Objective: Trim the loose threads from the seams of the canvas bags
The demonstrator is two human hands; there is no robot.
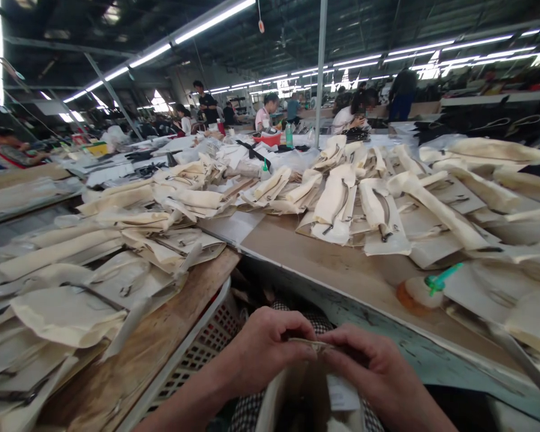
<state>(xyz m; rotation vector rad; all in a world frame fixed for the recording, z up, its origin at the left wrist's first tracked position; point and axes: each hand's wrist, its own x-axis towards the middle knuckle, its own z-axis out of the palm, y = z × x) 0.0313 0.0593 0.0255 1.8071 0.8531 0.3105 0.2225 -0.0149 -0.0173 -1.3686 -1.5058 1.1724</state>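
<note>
A cream fabric pouch [270, 403] sits on my lap, its mouth facing up and its inside dark. My left hand [267, 339] pinches the upper edge between thumb and fingers. Close beside it, my right hand [371, 360] grips the same edge, fingertips almost meeting the left ones. Inside the pouch shows a white label [342, 394]. The lower part of the pouch runs out of view at the bottom, and what lies right under the fingertips is hidden.
Piles of cream fabric pieces with dark zippers [337, 204] cover the table [292, 240] ahead and the wooden board [198, 288] at left. A bottle with a green nozzle [420, 293] stands at right, a white plastic basket [202, 342] at left. Several people work farther back.
</note>
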